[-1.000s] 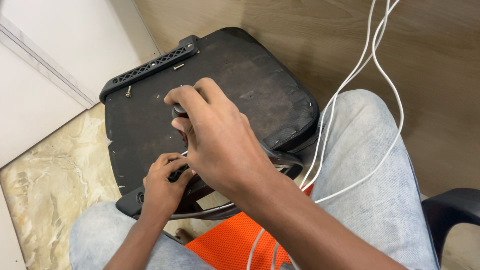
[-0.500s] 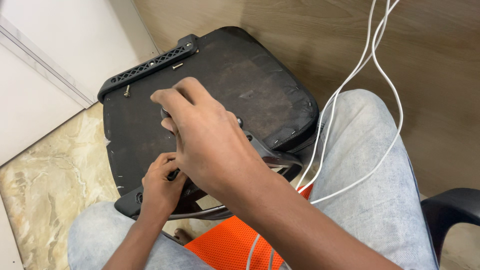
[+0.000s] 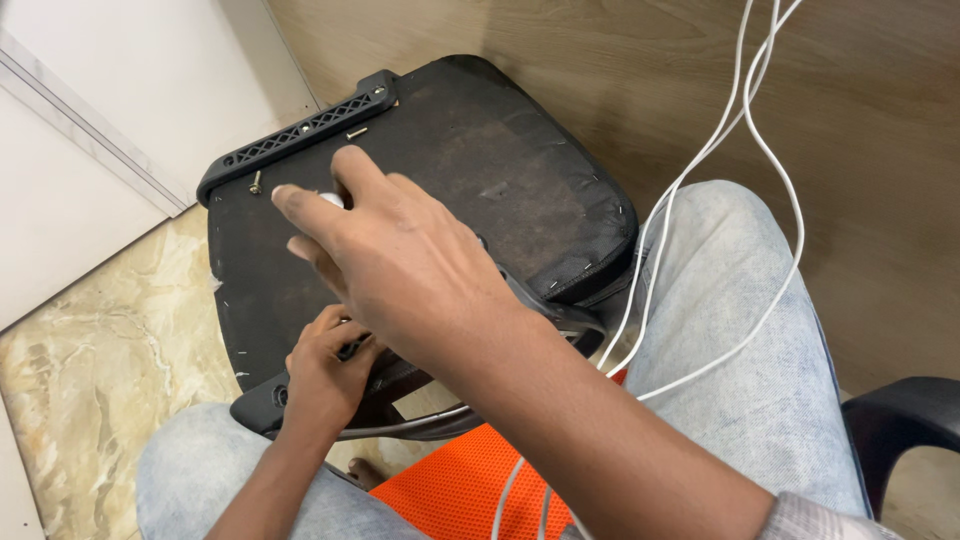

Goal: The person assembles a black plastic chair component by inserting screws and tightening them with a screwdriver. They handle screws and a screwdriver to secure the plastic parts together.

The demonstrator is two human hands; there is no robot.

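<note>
An upturned black chair seat [image 3: 500,170] rests on my lap. My right hand [image 3: 400,260] reaches across it, fingers pinched on a small pale object [image 3: 331,199] near the seat's far left corner. A loose screw [image 3: 257,183] lies just beyond the fingertips, and a second screw [image 3: 356,132] lies beside the slotted black plastic bar [image 3: 300,135] along the seat's far edge. My left hand [image 3: 322,375] grips a black metal bracket [image 3: 350,348] at the seat's near edge. My right forearm hides most of that bracket.
White cables [image 3: 690,180] hang across my right knee [image 3: 740,300]. Under me is an orange mesh chair seat [image 3: 450,480] with a black armrest [image 3: 900,410] at the right. Marble floor [image 3: 90,350] lies at the left, a white wall panel [image 3: 120,80] behind, wood flooring [image 3: 850,120] at the right.
My right hand has slid up and to the left over the seat, toward the screw near the slotted bar. My left hand has stayed on the bracket.
</note>
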